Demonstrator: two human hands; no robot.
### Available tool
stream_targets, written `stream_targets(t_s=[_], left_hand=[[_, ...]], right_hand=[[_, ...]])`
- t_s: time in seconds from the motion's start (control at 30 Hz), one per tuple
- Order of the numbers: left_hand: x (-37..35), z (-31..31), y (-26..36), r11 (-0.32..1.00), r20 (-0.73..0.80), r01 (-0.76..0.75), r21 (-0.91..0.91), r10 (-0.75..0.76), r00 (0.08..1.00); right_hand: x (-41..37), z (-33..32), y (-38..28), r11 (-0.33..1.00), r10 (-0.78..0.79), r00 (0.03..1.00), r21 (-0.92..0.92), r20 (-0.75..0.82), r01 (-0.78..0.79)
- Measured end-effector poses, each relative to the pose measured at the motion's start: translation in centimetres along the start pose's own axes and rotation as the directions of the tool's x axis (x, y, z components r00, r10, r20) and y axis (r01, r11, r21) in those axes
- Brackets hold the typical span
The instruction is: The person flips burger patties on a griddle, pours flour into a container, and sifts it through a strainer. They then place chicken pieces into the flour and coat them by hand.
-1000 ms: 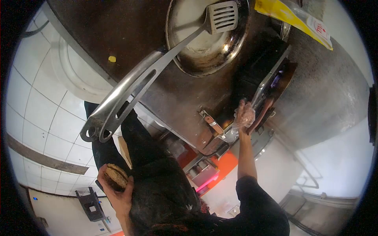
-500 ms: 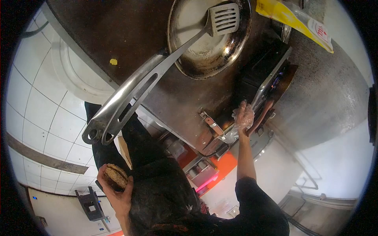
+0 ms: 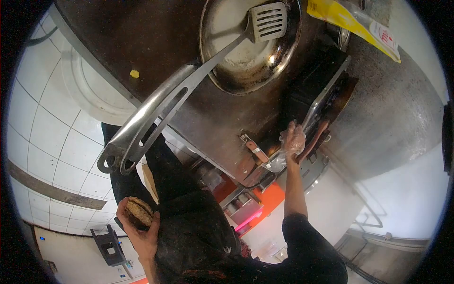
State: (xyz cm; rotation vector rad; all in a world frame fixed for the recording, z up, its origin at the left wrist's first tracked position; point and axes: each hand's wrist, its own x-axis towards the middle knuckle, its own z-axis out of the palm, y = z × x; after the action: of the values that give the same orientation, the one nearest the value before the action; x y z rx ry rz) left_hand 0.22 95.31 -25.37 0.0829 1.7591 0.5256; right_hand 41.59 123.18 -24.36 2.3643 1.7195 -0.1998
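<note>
A round, browned sandwich-like food item (image 3: 139, 213) is gripped in my left hand (image 3: 138, 235), low at the left beside the dark apron. My right hand (image 3: 292, 141), in a clear plastic glove, is closed round the end of a metal handle (image 3: 316, 112) on the black press-like appliance (image 3: 316, 83). A metal pan (image 3: 246, 57) lies on the dark cooking surface (image 3: 231, 113). Across the pan rests a slotted metal spatula (image 3: 203, 71), its long handle reaching toward the lower left.
A yellow-and-clear bag (image 3: 352, 26) lies at the upper right. A small yellow scrap (image 3: 135, 74) sits on the dark surface. A white round tub (image 3: 90, 90) stands at the left edge. Below the surface are a brown-handled tool (image 3: 255, 149) and an orange shelf (image 3: 267, 201).
</note>
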Motion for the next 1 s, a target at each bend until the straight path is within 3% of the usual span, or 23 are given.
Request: stream_targets(t_s=[0.13,0.2,0.33,0.4,0.43,0.5,0.57,0.63,0.67,0.7,0.77,0.8,0.83,0.9,0.93,1.0], left_hand=[[-0.1,0.0,-0.1,1.000,0.002,-0.008,-0.007,0.008,1.000],[-0.1,0.0,-0.1,1.000,0.002,-0.014,-0.006,0.014,1.000],[-0.1,0.1,-0.2,0.999,0.004,0.030,-0.020,-0.030,1.000],[-0.2,0.1,-0.4,0.999,0.006,0.009,-0.037,-0.009,1.000],[-0.3,0.0,-0.4,0.999,0.009,-0.012,-0.051,0.013,1.000],[-0.6,0.1,-0.4,0.999,0.002,-0.029,-0.045,0.029,1.000],[-1.0,0.3,0.7,0.997,-0.008,-0.065,-0.033,0.064,0.998],[-2.1,0.8,3.2,0.995,0.033,-0.083,-0.064,0.085,0.996],[-2.7,1.5,4.5,0.986,0.035,-0.161,-0.041,0.162,0.986],[-3.7,2.0,5.3,0.980,0.089,-0.192,-0.046,0.195,0.977],[-5.4,3.6,7.1,0.952,0.252,-0.304,-0.042,0.305,0.918],[-6.3,4.7,8.5,0.908,0.334,-0.419,0.004,0.394,0.856],[-7.5,5.7,10.2,0.847,0.414,-0.530,0.043,0.468,0.781],[-10.3,8.0,14.0,0.755,0.517,-0.652,0.069,0.531,0.671],[-11.2,9.1,15.0,0.707,0.592,-0.706,0.042,0.552,0.588],[-13.0,10.4,17.5,0.649,0.621,-0.756,0.081,0.561,0.548]], right_hand=[[0.3,0.4,1.2,1.000,0.005,1.000,-0.020,-0.019,-0.005],[0.2,0.7,1.0,0.994,0.075,0.997,0.085,-0.034,-0.071],[0.1,0.7,1.5,0.994,0.057,0.998,0.091,-0.025,-0.055],[-1.4,-0.5,-0.2,0.958,0.196,0.980,0.204,0.041,-0.201],[-2.6,-1.0,0.6,0.957,0.198,0.979,0.209,0.043,-0.203],[-5.6,-2.2,2.4,0.998,0.024,0.999,0.053,-0.038,-0.022],[-9.4,-5.6,-1.5,0.974,0.224,0.969,-0.009,0.100,-0.224],[-13.0,-7.6,-0.6,0.965,0.258,0.941,-0.100,0.217,-0.242],[-15.2,-8.2,-0.2,0.970,0.182,0.937,0.102,0.300,-0.221],[-17.6,-8.4,-0.1,0.931,0.087,0.928,0.302,0.362,-0.205],[-20.8,-9.0,-2.6,0.668,0.017,0.748,0.549,0.664,-0.502],[-21.5,-9.9,-4.8,0.602,-0.126,0.693,0.610,0.710,-0.515],[-21.9,-10.8,-6.6,0.534,-0.279,0.631,0.663,0.724,-0.525],[-22.3,-10.9,-8.1,0.304,-0.503,0.615,0.790,0.608,-0.533],[-23.0,-13.0,-8.5,0.156,-0.444,0.606,0.723,0.660,-0.673],[-24.0,-11.6,-5.5,0.144,-0.406,0.652,0.750,0.640,-0.646]])
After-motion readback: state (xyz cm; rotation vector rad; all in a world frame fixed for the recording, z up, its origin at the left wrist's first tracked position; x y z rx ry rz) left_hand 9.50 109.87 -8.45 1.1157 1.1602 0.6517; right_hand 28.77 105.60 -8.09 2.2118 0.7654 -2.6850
